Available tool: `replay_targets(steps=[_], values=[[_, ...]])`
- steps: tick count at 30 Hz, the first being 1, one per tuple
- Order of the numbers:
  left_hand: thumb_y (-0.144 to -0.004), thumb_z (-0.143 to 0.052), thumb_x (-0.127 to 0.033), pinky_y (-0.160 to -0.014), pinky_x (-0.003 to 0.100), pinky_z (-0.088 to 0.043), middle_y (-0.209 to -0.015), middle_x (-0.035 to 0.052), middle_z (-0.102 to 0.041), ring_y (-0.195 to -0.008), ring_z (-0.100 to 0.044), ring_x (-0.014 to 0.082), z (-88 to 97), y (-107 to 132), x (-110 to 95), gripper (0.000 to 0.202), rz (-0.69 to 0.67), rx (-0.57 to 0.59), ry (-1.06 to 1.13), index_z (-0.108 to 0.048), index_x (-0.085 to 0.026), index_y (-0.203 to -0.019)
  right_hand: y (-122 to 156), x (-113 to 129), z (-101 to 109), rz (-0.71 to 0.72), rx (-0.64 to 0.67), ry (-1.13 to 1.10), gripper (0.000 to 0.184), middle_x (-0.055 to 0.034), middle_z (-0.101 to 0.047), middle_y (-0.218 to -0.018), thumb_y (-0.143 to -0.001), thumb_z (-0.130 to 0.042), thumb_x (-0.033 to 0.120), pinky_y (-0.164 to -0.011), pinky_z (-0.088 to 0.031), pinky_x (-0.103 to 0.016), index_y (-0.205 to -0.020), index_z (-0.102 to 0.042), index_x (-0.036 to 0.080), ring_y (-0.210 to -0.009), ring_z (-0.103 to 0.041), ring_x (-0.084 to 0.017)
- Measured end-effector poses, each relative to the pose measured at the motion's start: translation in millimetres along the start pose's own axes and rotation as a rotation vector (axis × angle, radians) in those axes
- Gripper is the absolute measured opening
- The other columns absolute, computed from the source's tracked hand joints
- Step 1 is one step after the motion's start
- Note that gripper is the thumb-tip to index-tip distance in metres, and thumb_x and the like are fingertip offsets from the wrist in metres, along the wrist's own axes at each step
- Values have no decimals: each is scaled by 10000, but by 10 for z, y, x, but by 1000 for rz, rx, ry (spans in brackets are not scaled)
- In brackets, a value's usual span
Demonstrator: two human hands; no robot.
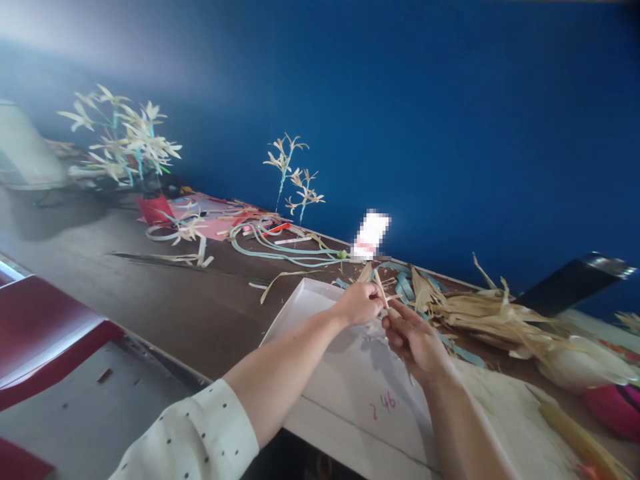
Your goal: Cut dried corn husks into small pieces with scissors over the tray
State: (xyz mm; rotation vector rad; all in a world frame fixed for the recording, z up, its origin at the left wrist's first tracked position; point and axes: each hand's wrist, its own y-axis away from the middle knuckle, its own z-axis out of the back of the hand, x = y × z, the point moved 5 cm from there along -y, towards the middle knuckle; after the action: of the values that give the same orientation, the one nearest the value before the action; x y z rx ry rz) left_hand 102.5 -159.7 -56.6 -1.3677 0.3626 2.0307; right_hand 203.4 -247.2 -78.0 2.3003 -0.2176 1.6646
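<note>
Over a white box lid [285, 320] my two hands meet, fingertips almost touching. My left hand [359, 304] is closed in a pinch at a thin, pale husk strip [381, 285] that points upward. The strip's lower end runs into the fingers of my right hand [415, 339], which is curled shut around it. A wider tan piece of husk [367, 272] shows just behind my left hand. What lies between the fingertips is partly hidden. Beside my right hand spreads a bundle of dried corn husks [470, 313].
Finished husk flowers stand in a red pot [156, 211] at left. Two flower stems [281, 180] rise near the blue wall. Pale blue cord [265, 252] lies coiled behind the lid. A bright, pixelated rectangle [371, 235] leans at the wall. A dark slanted object [570, 283] stands right.
</note>
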Motion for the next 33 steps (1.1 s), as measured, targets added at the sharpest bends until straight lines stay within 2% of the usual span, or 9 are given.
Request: replay_targets(steps=[2, 6, 10, 14, 17, 21, 26, 33], values=[[-765, -460, -248, -636, 214, -429, -744, 22, -653, -682, -577, 120, -12, 2, 3, 193, -10, 6, -16, -631, -159, -767, -8, -26, -3, 0, -19, 33, 438, 19, -577, -633, -629, -751, 318, -345, -158, -134, -1038, -629, 219, -413, -358, -33], [-772, -455, -293, -591, 212, -402, -703, 13, -636, -661, -556, 118, -19, 18, -16, 217, -14, 3, -84, -626, -160, -750, -47, -40, 90, 58, -172, 101, 488, 6, -588, -629, -574, -777, 347, -362, -198, -154, -1022, -666, 189, -421, -378, -42], [-765, -459, -291, -575, 208, -384, -701, 12, -636, -652, -545, 111, -12, 35, -49, 212, -1, -21, -123, -620, -158, -725, -58, 7, 161, 130, -270, 151, 528, -12, -601, -619, -555, -775, 363, -364, -212, -163, -1033, -684, 158, -413, -368, -37], [-777, -454, -296, -596, 209, -397, -745, 18, -663, -673, -569, 114, -28, 35, -51, 224, -6, 30, -143, -627, -164, -730, -29, 117, 346, 230, -469, 85, 529, -23, -615, -619, -558, -767, 331, -365, -241, -156, -1051, -681, 159, -423, -391, -41], [-766, -484, -318, -624, 225, -412, -776, 34, -675, -711, -585, 139, -23, 31, -11, 221, 13, 40, -262, -652, -175, -756, -1, 181, 466, 316, -589, -16, 555, -25, -622, -636, -553, -771, 319, -363, -248, -149, -1077, -667, 170, -433, -403, -42], [-759, -499, -360, -674, 250, -426, -805, 43, -679, -777, -594, 173, -29, 34, 10, 241, -4, 32, -437, -678, -197, -763, 5, 211, 432, 396, -559, 4, 518, -22, -627, -654, -574, -773, 341, -380, -295, -156, -1062, -677, 197, -443, -417, -42], [-743, -515, -420, -649, 243, -427, -769, 33, -674, -739, -593, 164, -86, 37, 27, 277, -7, 87, -481, -677, -195, -741, 18, 201, 359, 416, -527, 70, 482, -24, -634, -661, -612, -757, 354, -385, -311, -170, -1065, -677, 211, -439, -421, -47], [-788, -423, -313, -670, 260, -439, -800, 50, -677, -782, -602, 183, -82, 45, 16, 276, -40, 88, -588, -672, -195, -775, 33, 215, 330, 404, -505, 108, 506, -28, -635, -664, -616, -753, 387, -382, -298, -167, -1084, -670, 215, -448, -431, -51]])
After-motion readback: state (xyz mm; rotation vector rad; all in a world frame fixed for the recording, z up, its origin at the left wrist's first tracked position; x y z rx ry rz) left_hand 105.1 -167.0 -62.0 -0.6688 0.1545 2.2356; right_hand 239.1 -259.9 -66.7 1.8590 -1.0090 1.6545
